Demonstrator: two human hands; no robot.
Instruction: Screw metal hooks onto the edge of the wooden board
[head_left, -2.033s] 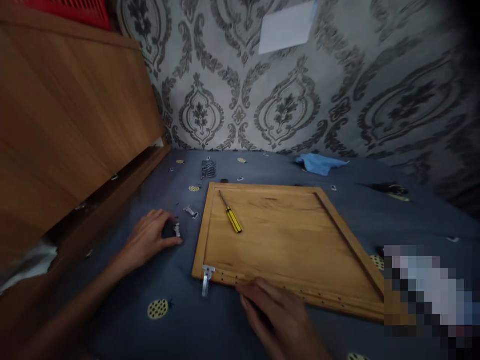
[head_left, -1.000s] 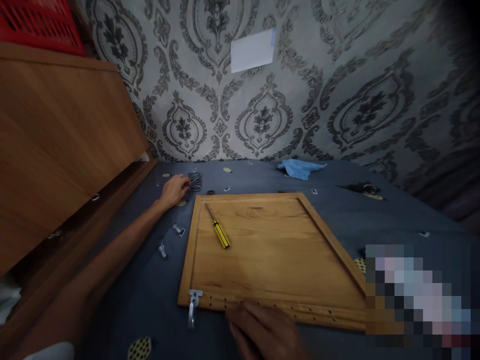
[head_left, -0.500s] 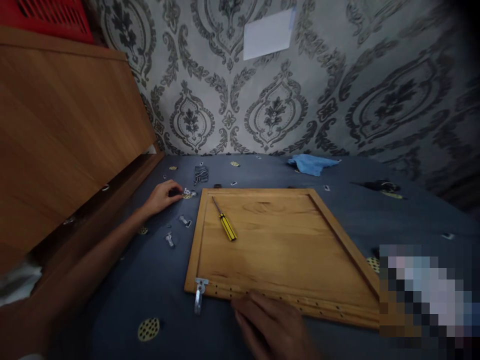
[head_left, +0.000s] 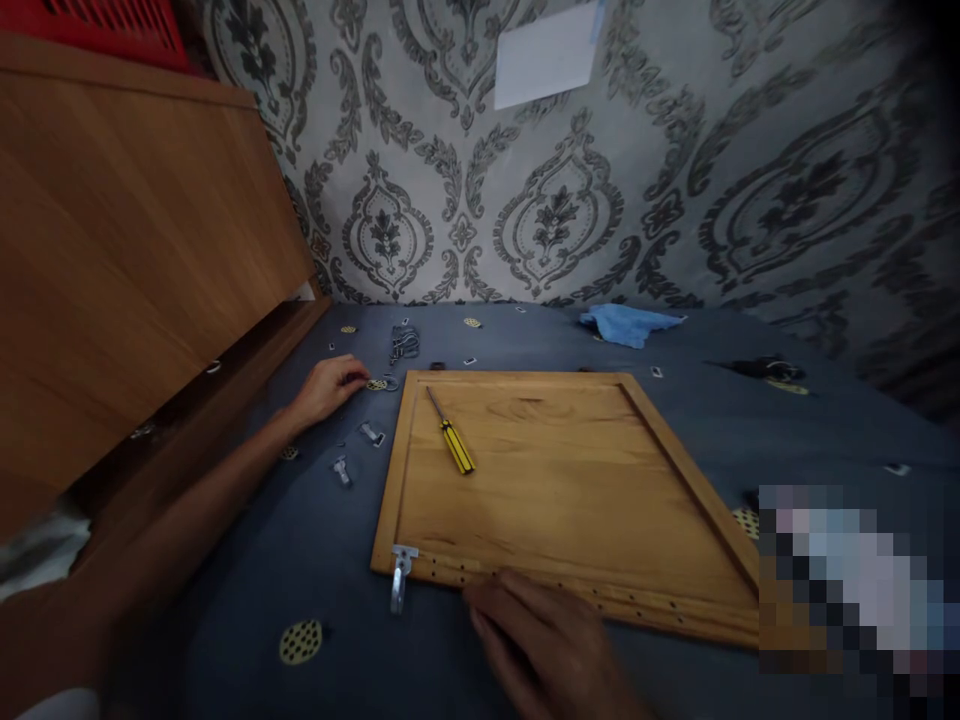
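Note:
A framed wooden panel (head_left: 525, 490) lies flat on the bed-like surface, with small holes along its near rail. My left hand (head_left: 330, 388) is beyond its left edge, thumb and fingers pinched together; what is between them is too small to make out. My right hand (head_left: 547, 635) rests at the near edge, fingers curled, their tips partly hidden. At the near left corner sits a silver metal bracket (head_left: 400, 575) with an arm hanging past the edge. A yellow-and-black screwdriver (head_left: 456, 445) lies on the panel. Two loose metal fittings, one (head_left: 342, 471) nearer and another (head_left: 369, 432), lie left of it.
A bunch of small metal pieces (head_left: 405, 343) and a blue cloth (head_left: 630, 325) lie near the patterned wall (head_left: 461, 180). A dark tool (head_left: 765, 368) lies at right. The wooden cabinet (head_left: 142, 220) stands at left. A pixelated patch hides the lower right.
The small silver pieces at my left fingertips no longer show on the cloth, and those fingers have closed together. My right hand stays at the panel's near edge. The view has shifted slightly.

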